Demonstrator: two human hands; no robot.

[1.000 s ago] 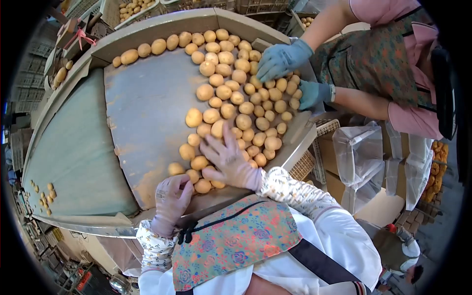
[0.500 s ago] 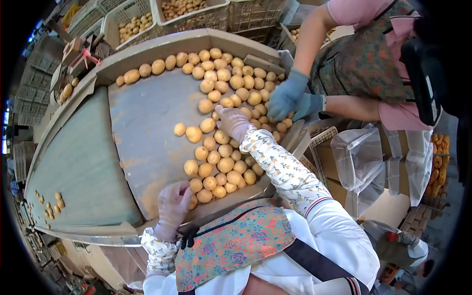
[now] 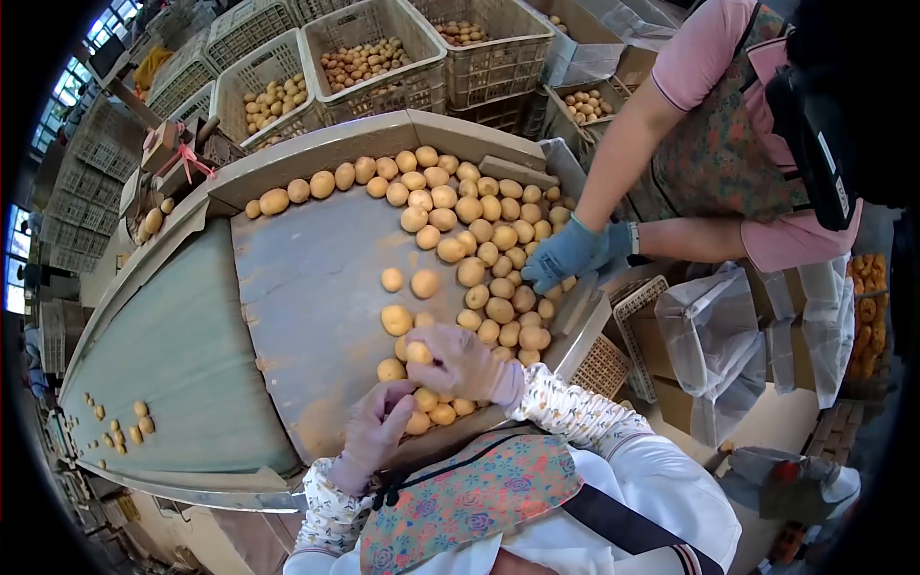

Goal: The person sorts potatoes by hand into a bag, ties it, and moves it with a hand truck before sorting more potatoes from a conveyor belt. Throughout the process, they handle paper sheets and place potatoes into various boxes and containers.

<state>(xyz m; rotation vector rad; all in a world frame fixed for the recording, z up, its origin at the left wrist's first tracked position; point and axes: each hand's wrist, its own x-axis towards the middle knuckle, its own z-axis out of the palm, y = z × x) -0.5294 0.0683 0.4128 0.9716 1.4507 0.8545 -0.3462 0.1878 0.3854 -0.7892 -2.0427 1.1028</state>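
Both my hands wear thin pale gloves over a sorting table [image 3: 316,287] with many round yellow potatoes [image 3: 498,310]. My right hand [image 3: 462,364] curls around a single potato [image 3: 419,353], low above the near part of the pile. Close beside it, my left hand [image 3: 374,431] stays at the near edge with thumb and fingers apart, nothing visible between them. Several potatoes [image 3: 441,414] lie by its fingertips, partly covered by my hands. A few loose ones, such as a larger potato [image 3: 396,319], lie just beyond my right hand.
A co-worker's blue-gloved hand [image 3: 561,254] reaches into the pile from the right. A green conveyor belt [image 3: 172,355] with scattered potatoes adjoins the table's left side. Potato-filled crates [image 3: 383,96] stand behind. Plastic-lined boxes [image 3: 709,326] are at the right.
My right hand has drawn back from the middle of the pile toward my left hand and now has a potato in its fingers. Potatoes near me have shifted. The view has tilted upward.
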